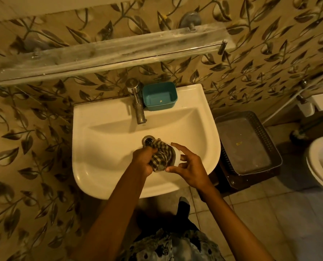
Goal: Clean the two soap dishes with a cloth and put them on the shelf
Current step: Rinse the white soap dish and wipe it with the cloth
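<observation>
While cloth-wrapped, white dish two-handed

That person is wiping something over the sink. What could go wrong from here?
The white soap dish is pinched only by fingertips of the right hand while the left hand rubs it with the checked cloth; it might slip into the sink. The cloth hangs near the open drain and could snag.

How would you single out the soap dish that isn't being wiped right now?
Find the white sink against the leaf-patterned wall. On its back ledge, just right of the metal tap, sits the teal soap dish. It is the only coloured, open rectangular tub there, untouched by either hand.
</observation>
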Action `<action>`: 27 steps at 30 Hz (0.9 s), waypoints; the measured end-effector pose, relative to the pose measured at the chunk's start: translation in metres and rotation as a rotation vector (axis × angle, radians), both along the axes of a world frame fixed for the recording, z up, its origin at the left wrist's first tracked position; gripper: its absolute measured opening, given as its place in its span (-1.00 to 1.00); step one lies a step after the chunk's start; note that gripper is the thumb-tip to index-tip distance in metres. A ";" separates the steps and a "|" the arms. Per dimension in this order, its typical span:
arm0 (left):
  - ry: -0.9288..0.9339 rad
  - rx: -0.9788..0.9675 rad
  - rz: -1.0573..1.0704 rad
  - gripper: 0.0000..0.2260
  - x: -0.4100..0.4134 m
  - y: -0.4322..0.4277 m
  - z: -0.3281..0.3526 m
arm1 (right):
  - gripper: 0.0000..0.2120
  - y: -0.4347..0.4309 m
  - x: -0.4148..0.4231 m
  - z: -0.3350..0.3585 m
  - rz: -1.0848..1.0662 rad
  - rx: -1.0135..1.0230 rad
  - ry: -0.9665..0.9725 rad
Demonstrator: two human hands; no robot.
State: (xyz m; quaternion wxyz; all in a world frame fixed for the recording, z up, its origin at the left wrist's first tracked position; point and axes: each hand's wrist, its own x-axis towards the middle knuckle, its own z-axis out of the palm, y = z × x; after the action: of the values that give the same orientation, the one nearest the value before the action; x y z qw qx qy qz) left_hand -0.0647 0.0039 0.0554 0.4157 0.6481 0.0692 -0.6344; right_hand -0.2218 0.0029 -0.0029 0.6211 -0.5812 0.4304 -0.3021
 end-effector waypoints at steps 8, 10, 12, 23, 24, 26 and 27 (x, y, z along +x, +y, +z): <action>-0.571 -0.291 -0.624 -0.80 -0.010 -0.002 0.006 | -0.25 -0.037 -0.012 0.009 0.161 -0.009 0.044; -0.654 -0.439 -0.872 -0.76 -0.002 -0.007 0.013 | -0.24 -0.047 -0.019 0.013 0.247 0.055 0.056; -0.726 -0.564 -1.119 -0.75 0.001 -0.011 0.020 | -0.24 -0.055 -0.024 0.015 0.314 0.145 0.021; -1.235 -0.630 -1.614 -0.63 0.038 0.005 0.014 | -0.25 -0.058 -0.030 0.022 0.294 0.248 -0.024; -1.314 -0.658 -1.611 -0.62 0.038 0.005 0.015 | -0.26 -0.059 -0.029 0.023 0.287 0.247 -0.023; -1.437 -0.699 -1.564 -0.69 0.039 0.001 0.018 | -0.27 -0.061 -0.028 0.026 0.300 0.247 -0.011; -1.480 -0.716 -1.508 -0.74 0.041 -0.002 0.019 | -0.28 -0.063 -0.028 0.028 0.320 0.249 -0.003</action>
State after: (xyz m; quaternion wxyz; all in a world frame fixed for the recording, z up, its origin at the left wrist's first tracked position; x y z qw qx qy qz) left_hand -0.0235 0.0020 0.0743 0.0257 0.5850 -0.7936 -0.1653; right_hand -0.2495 -0.0597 0.0254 0.7290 -0.5603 0.3656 -0.1447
